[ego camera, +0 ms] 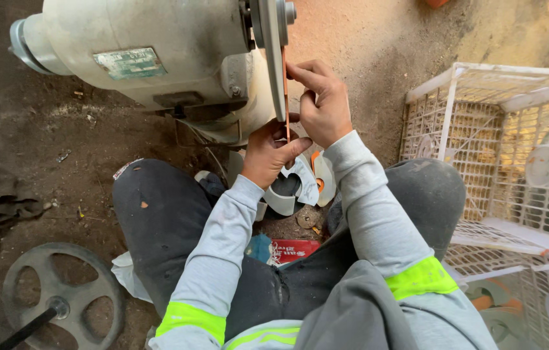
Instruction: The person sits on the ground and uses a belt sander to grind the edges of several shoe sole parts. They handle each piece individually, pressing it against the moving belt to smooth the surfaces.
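Two hands up at the disc (273,45) of one big motor (151,55). Both pinch a thin orange strip (285,91) that runs along the disc's edge: right hand (323,104) gripping it high, left hand (273,152) clamped on it low, the two nearly touching. One spoked wheel (60,295) lies on the dirt at left. Two white wire crates (501,149) stand at right.

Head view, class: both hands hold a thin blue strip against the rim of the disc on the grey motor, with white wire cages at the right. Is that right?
Not quite: the strip is orange, not blue. The head view shows the left hand and right hand holding it against the disc on the grey motor, with the white wire cages at the right.
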